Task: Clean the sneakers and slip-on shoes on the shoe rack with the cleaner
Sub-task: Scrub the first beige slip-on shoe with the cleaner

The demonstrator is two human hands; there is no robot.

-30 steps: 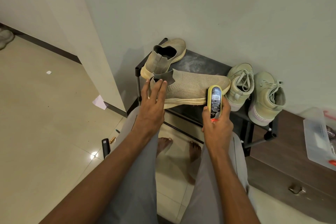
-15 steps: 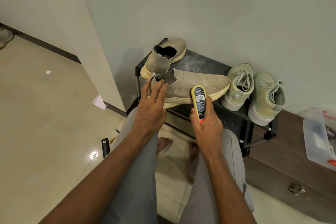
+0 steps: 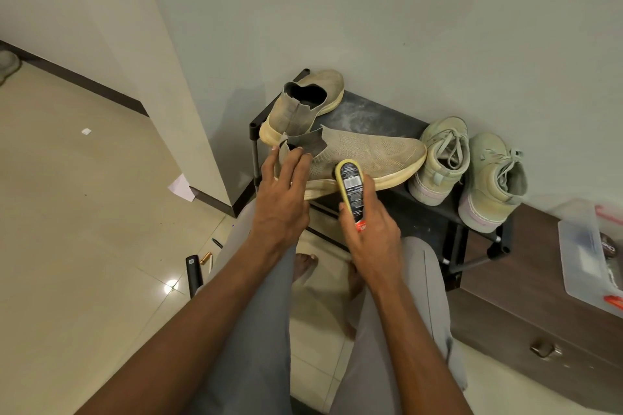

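the left hand (image 3: pixel 283 192) lies flat with straight fingers on the heel of the near slip-on shoe (image 3: pixel 364 158), likely steadying it on the shoe rack (image 3: pixel 377 118). just right of it, the right hand (image 3: pixel 374 236) grips the cleaner (image 3: pixel 352 194), pressed against the shoe's side to scrub.

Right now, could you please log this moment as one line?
left hand: steadies beige knit slip-on shoe | right hand: grips yellow cleaner bottle against shoe's side | black rack

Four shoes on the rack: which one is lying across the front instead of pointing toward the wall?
The front slip-on shoe, lying crosswise with its toe to the right. The left hand steadies its heel; the other slip-on and both sneakers point toward the wall.
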